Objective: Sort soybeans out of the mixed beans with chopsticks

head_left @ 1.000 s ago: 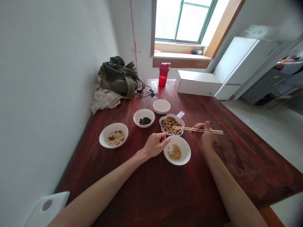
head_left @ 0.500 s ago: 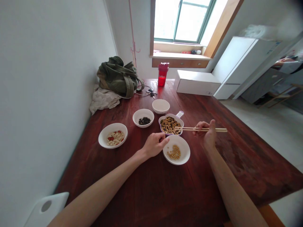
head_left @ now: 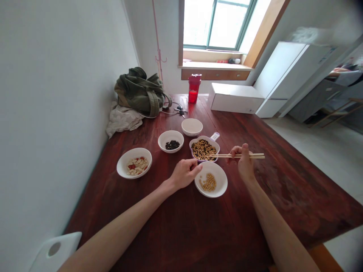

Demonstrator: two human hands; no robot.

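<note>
One white bowl (head_left: 219, 184) of yellow beans sits on the bench (head_left: 176, 234). Up and right of the bowl, the right hand (head_left: 244, 162) pinches flat wooden chopsticks (head_left: 244, 155), tips over a bean dish (head_left: 215, 136) behind it. The left hand (head_left: 185, 173) curls loosely just left of the bowl; you can't tell if it holds anything.

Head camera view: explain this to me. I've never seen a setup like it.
This picture comes from a camera worn on a person's head, looking forward and down at their own bare arms. No machine is involved. Their right hand holds chopsticks, with the tips reaching over a dish of mixed beans. Their left hand sits beside a white bowl of yellow beans. More white bowls stand on the wooden table.
</note>
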